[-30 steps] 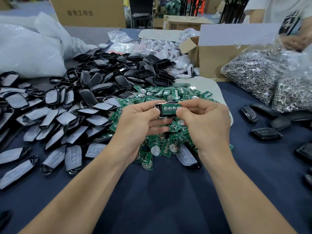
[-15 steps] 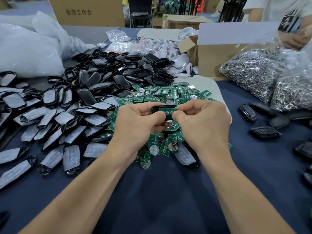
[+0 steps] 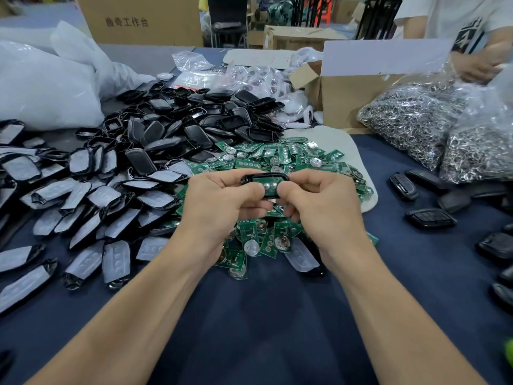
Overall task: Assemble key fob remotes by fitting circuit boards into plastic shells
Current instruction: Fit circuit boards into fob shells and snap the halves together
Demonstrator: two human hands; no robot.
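Observation:
Both of my hands hold one black key fob shell [image 3: 265, 180] above the table's middle, with a green circuit board [image 3: 268, 188] lying inside it. My left hand [image 3: 219, 201] pinches the shell's left end. My right hand [image 3: 319, 201] pinches its right end, thumb pressed on the board. Under my hands lies a heap of green circuit boards [image 3: 280, 159] with round button cells. Behind it sits a pile of empty black shells [image 3: 194, 120]. Shells with pale film covers [image 3: 91, 201] spread across the left.
Assembled black fobs [image 3: 430, 218] lie on the dark blue cloth at the right. Two clear bags of metal rings [image 3: 416, 126] stand at the back right beside an open cardboard box [image 3: 349, 98]. White plastic bags [image 3: 47, 81] fill the back left. Another person's hand [image 3: 474, 65] works at the far right.
The shell has tipped so its open frame faces me, and my right thumb has moved onto the board. Both hands stay close together over the board heap.

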